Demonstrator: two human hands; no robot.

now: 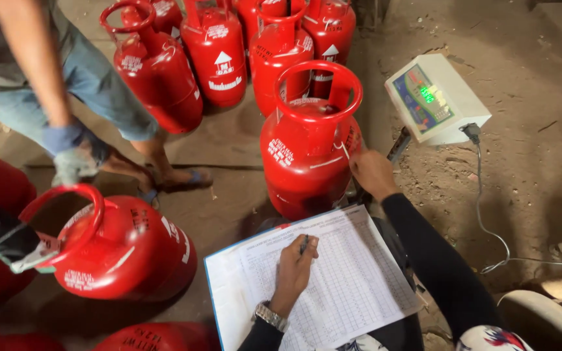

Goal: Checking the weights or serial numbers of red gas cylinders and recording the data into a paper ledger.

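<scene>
Red gas cylinder [307,159]: right hand [373,174] rests open against it; left hand [293,270] grips a pen [304,244].

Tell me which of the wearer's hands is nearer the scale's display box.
Right. The right hand rests on the red cylinder just below-left of the display box; the left hand holds a pen on the log sheet, farther down.

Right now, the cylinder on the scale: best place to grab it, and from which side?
Probably the red ring handle on top of the upright cylinder, reached from straight above. The ring is open, raised on posts and unobstructed, while the body is wide and smooth. The right hand rests on its shoulder; the left hand holds a pen.
</scene>
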